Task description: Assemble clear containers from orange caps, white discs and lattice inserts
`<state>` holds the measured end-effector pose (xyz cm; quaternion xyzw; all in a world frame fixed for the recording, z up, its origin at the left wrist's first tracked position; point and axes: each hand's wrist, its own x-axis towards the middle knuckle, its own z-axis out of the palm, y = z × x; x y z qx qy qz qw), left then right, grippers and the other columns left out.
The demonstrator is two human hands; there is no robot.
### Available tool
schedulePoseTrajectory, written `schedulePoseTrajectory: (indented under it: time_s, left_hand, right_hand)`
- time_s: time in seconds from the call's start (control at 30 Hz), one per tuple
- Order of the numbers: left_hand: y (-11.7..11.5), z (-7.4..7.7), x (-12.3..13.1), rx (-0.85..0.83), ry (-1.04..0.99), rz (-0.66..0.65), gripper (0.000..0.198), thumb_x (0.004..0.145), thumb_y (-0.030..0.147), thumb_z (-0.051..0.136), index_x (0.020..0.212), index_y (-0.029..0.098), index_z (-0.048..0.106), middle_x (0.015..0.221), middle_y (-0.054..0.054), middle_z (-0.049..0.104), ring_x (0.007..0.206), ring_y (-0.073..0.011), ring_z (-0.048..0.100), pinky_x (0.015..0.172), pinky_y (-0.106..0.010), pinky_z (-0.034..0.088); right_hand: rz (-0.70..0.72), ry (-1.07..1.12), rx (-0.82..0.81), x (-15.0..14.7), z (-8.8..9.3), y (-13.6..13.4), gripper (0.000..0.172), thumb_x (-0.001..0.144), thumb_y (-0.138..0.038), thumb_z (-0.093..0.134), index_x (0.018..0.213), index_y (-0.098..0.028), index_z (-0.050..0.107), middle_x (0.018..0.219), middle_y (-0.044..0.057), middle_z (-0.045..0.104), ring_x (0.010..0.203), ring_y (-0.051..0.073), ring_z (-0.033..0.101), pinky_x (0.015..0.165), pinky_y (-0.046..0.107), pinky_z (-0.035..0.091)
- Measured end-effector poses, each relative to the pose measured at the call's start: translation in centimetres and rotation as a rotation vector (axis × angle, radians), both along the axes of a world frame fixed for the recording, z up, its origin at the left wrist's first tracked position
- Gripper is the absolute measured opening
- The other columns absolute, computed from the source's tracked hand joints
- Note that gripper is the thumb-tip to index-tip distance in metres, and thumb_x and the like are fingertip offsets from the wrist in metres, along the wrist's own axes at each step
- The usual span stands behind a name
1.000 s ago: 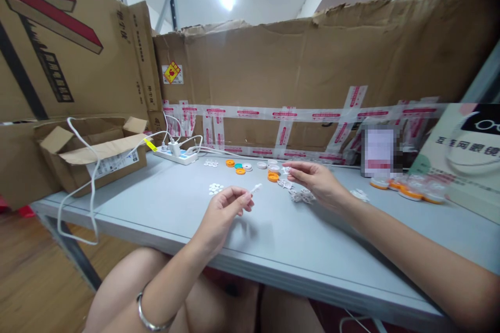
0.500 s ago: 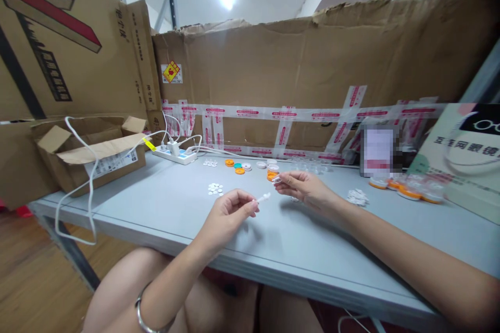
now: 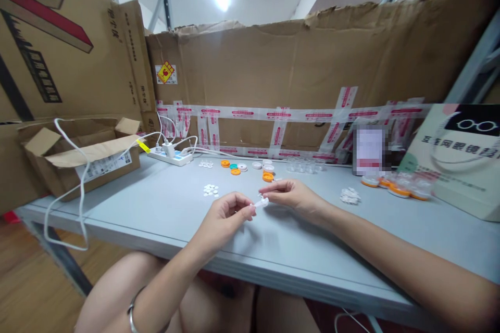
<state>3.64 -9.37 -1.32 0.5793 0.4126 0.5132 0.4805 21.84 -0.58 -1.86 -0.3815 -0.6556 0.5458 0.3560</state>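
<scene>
My left hand [image 3: 228, 214] pinches a short whitish plastic stick [image 3: 261, 202] between thumb and fingertips, just above the table. The stick's rounded far end points right, against the fingertips of my right hand [image 3: 299, 196]. Those fingers are closed in a pinch at the stick's end; a small white bit shows by them, too small to name. Behind the hands lie orange round lids [image 3: 267, 177], with white round lids [image 3: 257, 165] and a teal one near them. Small white discs [image 3: 211, 190] are spread beyond my left hand. A pile of small white pieces [image 3: 350, 196] lies right of my right hand.
Clear plastic cups [image 3: 307, 165] stand along the back of the grey table [image 3: 156, 203]. Orange-and-clear round cases [image 3: 400, 189] and a pale printed box [image 3: 449, 166] are at right. A power strip [image 3: 172, 155], white cables and an open carton [image 3: 89, 151] occupy the left.
My right hand has moved left and down, bringing its fingertips to the end of the stick in my left hand. The whole view has shifted slightly.
</scene>
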Motion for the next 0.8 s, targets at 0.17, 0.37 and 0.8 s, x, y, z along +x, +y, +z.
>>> schedulePoseTrajectory:
  time_s: [0.17, 0.37, 0.8]
  left_hand:
    - [0.0, 0.0, 0.0, 0.01, 0.001, -0.013, 0.022, 0.071, 0.036, 0.066, 0.074, 0.015, 0.059, 0.069, -0.001, 0.058, 0.069, -0.0128, 0.052, 0.068, -0.024, 0.039]
    - [0.1, -0.1, 0.1, 0.009, -0.009, -0.013, 0.024, 0.069, 0.037, 0.068, 0.073, 0.015, 0.06, 0.069, -0.001, 0.057, 0.068, -0.0132, 0.052, 0.068, -0.024, 0.039]
    - [0.0, -0.1, 0.1, 0.013, -0.02, -0.018, 0.023, 0.068, 0.037, 0.068, 0.072, 0.015, 0.059, 0.069, -0.001, 0.057, 0.068, -0.0132, 0.051, 0.068, -0.024, 0.039]
  right_hand:
    - [0.021, -0.073, 0.055, 0.0, -0.2, 0.2, 0.033, 0.063, -0.036, 0.071, 0.09, -0.017, 0.071, 0.076, 0.003, 0.07, 0.066, 0.013, 0.061, 0.066, 0.027, 0.045]
    - [0.025, -0.186, 0.196, -0.1, -0.4, 0.4, 0.025, 0.062, -0.031, 0.07, 0.083, -0.016, 0.071, 0.066, 0.001, 0.066, 0.062, 0.013, 0.058, 0.061, 0.026, 0.043]
    - [0.16, -0.295, 0.428, -0.4, 0.3, -1.1, 0.007, 0.064, -0.019, 0.064, 0.071, -0.018, 0.067, 0.074, 0.001, 0.06, 0.068, 0.013, 0.056, 0.066, 0.026, 0.045]
